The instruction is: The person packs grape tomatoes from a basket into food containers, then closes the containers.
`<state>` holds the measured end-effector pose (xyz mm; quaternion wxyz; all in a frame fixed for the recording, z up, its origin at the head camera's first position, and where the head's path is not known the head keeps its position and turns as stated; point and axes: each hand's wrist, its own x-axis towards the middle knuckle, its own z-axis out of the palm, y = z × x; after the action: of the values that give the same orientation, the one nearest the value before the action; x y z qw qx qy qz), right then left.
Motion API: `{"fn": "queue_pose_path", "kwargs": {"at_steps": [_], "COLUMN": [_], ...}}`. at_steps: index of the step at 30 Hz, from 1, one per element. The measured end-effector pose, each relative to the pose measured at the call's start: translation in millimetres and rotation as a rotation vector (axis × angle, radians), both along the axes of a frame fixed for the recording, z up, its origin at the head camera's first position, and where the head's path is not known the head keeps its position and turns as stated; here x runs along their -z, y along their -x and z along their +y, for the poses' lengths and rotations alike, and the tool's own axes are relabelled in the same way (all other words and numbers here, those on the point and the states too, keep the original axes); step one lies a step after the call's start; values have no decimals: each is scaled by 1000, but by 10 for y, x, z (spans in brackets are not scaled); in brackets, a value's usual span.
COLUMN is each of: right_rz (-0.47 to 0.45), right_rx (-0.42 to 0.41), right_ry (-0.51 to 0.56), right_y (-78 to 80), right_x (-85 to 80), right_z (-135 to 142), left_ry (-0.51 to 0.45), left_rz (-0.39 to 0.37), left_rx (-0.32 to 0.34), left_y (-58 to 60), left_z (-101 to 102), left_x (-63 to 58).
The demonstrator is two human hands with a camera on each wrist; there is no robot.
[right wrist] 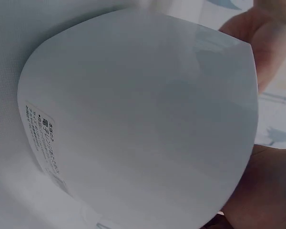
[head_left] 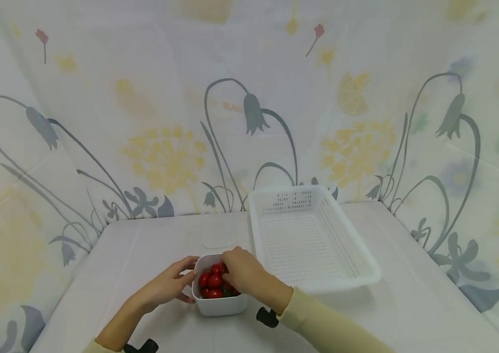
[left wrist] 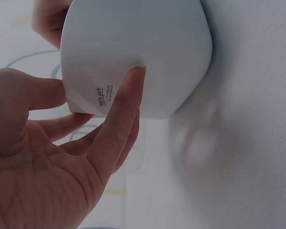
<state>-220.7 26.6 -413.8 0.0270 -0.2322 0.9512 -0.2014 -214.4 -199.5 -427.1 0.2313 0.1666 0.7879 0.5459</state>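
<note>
A small white square container [head_left: 220,308] full of red cherry tomatoes [head_left: 214,281] stands at the front of the table. My left hand [head_left: 163,288] rests against its left corner. In the left wrist view, the fairly straight fingers and thumb of that hand [left wrist: 47,162] touch the outer wall and rim of the container [left wrist: 138,33]. Over the container's right rim reaches my right hand [head_left: 246,272], its fingertips down among the tomatoes. Those fingertips are hidden, so whether they pinch a tomato does not show. The container [right wrist: 143,109] blocks most of the right wrist view.
A large white perforated basket [head_left: 342,284] stands on the table [head_left: 152,240] behind and to the right of the container. My right forearm passes close to its front edge. A flower-patterned cloth [head_left: 271,59] hangs behind and at both sides.
</note>
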Motion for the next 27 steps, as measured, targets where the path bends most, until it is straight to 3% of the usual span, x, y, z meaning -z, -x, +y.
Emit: {"fn": "queue_pose_path", "kwargs": {"at_steps": [8,12,15,20,27], "right_rz": [31,-24,-56,-18,39], "right_rx": [-13,-27,-38,-88,-95], "right_ry": [-28,-73,-124,-204,-166], "right_y": [50,54,30,-46,-147], "right_x": [7,-74,-186,-454,-860], "right_z": [-18,-8,-15,50,462], "left_ry": [-11,-11,-4,0,-3], "left_rz": [12,7,17,27,25], "left_rx": [10,22,29,28,11], "left_y": [68,93,113,140,112], "left_z": [13,25,28,13,-10], "left_x": [3,10,7,-17,-28]}}
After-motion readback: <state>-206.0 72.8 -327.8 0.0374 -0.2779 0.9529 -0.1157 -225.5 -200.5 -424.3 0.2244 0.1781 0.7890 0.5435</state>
